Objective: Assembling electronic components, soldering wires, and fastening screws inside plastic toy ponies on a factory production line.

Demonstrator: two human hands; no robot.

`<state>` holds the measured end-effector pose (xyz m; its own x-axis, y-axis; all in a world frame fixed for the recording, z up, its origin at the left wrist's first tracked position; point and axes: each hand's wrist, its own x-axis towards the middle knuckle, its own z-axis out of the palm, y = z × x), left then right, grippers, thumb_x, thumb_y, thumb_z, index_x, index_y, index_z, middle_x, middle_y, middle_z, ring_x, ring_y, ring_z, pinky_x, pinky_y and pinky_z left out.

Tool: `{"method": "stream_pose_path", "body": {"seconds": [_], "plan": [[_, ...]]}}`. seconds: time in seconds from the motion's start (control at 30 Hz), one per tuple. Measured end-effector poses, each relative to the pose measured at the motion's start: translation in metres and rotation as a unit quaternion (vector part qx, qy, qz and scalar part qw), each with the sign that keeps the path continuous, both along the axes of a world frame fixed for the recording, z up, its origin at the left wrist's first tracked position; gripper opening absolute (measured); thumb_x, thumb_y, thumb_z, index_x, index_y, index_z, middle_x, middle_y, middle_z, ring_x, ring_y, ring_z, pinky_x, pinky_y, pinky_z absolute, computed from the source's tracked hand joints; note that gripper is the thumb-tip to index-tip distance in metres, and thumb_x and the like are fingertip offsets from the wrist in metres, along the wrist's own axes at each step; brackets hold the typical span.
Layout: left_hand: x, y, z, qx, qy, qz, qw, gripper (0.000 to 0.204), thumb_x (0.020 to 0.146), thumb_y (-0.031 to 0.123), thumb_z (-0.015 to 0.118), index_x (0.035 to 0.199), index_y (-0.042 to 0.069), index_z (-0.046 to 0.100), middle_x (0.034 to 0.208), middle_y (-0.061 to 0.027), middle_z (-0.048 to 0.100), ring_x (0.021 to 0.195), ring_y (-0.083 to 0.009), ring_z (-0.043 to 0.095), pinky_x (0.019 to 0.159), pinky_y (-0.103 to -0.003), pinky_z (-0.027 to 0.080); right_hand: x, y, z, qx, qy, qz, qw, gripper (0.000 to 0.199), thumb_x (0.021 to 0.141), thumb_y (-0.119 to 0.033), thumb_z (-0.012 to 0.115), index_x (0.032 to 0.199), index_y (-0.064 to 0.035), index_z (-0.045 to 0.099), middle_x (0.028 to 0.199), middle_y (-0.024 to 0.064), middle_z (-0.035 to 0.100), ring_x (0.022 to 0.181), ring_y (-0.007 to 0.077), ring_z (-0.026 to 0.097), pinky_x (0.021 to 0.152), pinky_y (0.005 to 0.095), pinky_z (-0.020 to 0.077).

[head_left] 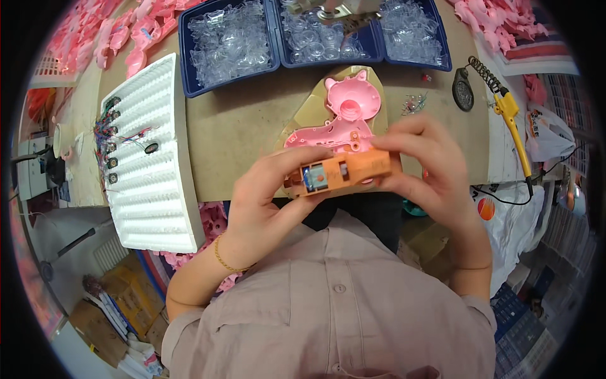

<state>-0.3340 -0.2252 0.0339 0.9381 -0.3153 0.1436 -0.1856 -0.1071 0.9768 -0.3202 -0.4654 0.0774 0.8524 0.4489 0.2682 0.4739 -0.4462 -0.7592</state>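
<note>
Between my two hands is an orange plastic housing (363, 168) with a cut-out at its left end, where a bluish-grey part and a small round orange piece show. My left hand (262, 192) is closed on the left end, fingers behind and thumb in front. Thumb and fingers of my right hand (432, 167) pinch the right end. Just beyond lies a pink toy shell (351, 95) with a cat-eared head, hollow side up, on a tan shaped holder (309, 112). The housing and my hands hide its lower part.
Blue bins (278, 63) of clear plastic parts stand at the back. A white ribbed foam tray (148, 202) with wired round parts sits left. On the right are small loose components (413, 103) and a yellow-handled soldering iron (514, 132). Pink shells (499, 25) pile at both far corners.
</note>
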Motion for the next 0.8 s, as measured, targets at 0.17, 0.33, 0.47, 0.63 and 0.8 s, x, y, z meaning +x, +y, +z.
{"method": "stream_pose_path", "body": {"seconds": [0.17, 0.33, 0.47, 0.63, 0.8], "plan": [[-0.001, 0.009, -0.005, -0.007, -0.032, -0.049, 0.998, 0.038, 0.073, -0.004, 0.067, 0.110, 0.003, 0.060, 0.112, -0.0102, 0.065, 0.101, -0.0222, 0.063, 0.077, -0.031, 0.052, -0.001, 0.005, 0.004, -0.049, -0.040, 0.032, 0.997, 0.043, 0.070, -0.021, 0.076, 0.106, -0.0020, 0.065, 0.094, 0.0110, 0.059, 0.085, 0.0251, 0.058, 0.075, 0.0341, 0.0463], [-0.014, 0.008, -0.004, 0.123, -0.080, -0.015, 0.989, 0.038, 0.072, 0.006, 0.073, 0.108, 0.006, 0.061, 0.108, -0.0111, 0.066, 0.090, -0.0250, 0.066, 0.073, -0.033, 0.053, 0.009, -0.002, 0.000, -0.105, -0.067, 0.064, 0.990, 0.039, 0.068, -0.016, 0.075, 0.103, -0.0021, 0.066, 0.094, 0.0103, 0.060, 0.085, 0.0266, 0.058, 0.074, 0.0346, 0.0468], [-0.007, -0.023, -0.040, 0.153, -0.187, 0.070, 0.968, 0.040, 0.070, 0.006, 0.065, 0.109, 0.000, 0.057, 0.103, -0.0141, 0.061, 0.098, -0.0302, 0.059, 0.087, -0.039, 0.048, 0.036, -0.008, -0.027, -0.168, 0.057, 0.051, 0.983, 0.037, 0.074, -0.001, 0.064, 0.111, -0.0017, 0.061, 0.108, 0.0125, 0.057, 0.101, 0.0279, 0.056, 0.086, 0.0335, 0.0446], [-0.012, -0.022, -0.025, 0.203, -0.241, 0.124, 0.941, 0.038, 0.075, 0.016, 0.063, 0.111, 0.005, 0.056, 0.107, -0.0120, 0.057, 0.104, -0.0295, 0.054, 0.088, -0.042, 0.044, 0.024, -0.013, -0.038, -0.198, 0.048, -0.010, 0.979, 0.043, 0.076, 0.005, 0.054, 0.119, -0.0001, 0.054, 0.126, 0.0134, 0.049, 0.119, 0.0276, 0.048, 0.100, 0.0347, 0.0368], [0.043, 0.131, -0.009, 0.396, -0.054, 0.311, 0.863, 0.018, 0.083, 0.020, 0.058, 0.089, 0.005, 0.065, 0.076, -0.0135, 0.061, 0.069, -0.0313, 0.060, 0.061, -0.043, 0.048, 0.009, -0.021, -0.030, -0.163, 0.073, -0.088, 0.980, 0.036, 0.078, 0.004, 0.054, 0.113, 0.0012, 0.057, 0.121, 0.0135, 0.054, 0.117, 0.0285, 0.050, 0.100, 0.0358, 0.0361]]}}
